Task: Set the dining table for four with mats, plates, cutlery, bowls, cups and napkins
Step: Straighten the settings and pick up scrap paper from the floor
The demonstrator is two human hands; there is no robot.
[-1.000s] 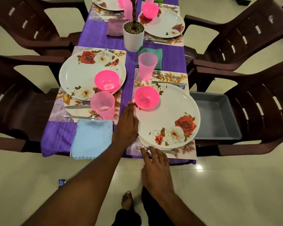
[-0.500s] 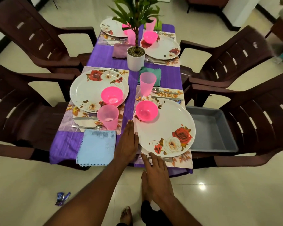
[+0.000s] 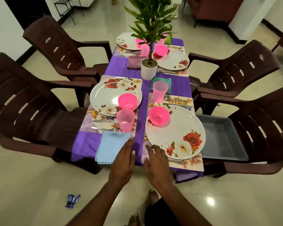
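The table carries a purple cloth (image 3: 121,67) with floral mats. On the near right mat (image 3: 193,162) sits a rose-patterned plate (image 3: 175,132) holding a pink bowl (image 3: 159,115), with a pink cup (image 3: 160,91), spoon and knife (image 3: 176,104) beyond. The near left plate (image 3: 109,95) has a pink bowl (image 3: 127,101), a pink cup (image 3: 125,119) and a light blue napkin (image 3: 112,146) beside it. My left hand (image 3: 123,165) hovers flat at the napkin's right edge. My right hand (image 3: 156,163) spreads open over the near edge of the right mat. Two more settings lie at the far end.
A potted plant in a white pot (image 3: 149,70) stands mid-table, a teal napkin (image 3: 168,82) behind the right cup. Four dark brown chairs surround the table; a grey tub (image 3: 222,137) sits on the near right chair. A blue wrapper (image 3: 72,200) lies on the floor.
Both hands have drawn back toward me from beside the right plate and its mat. The view has pulled back and tilted up, showing more of the table's far end.
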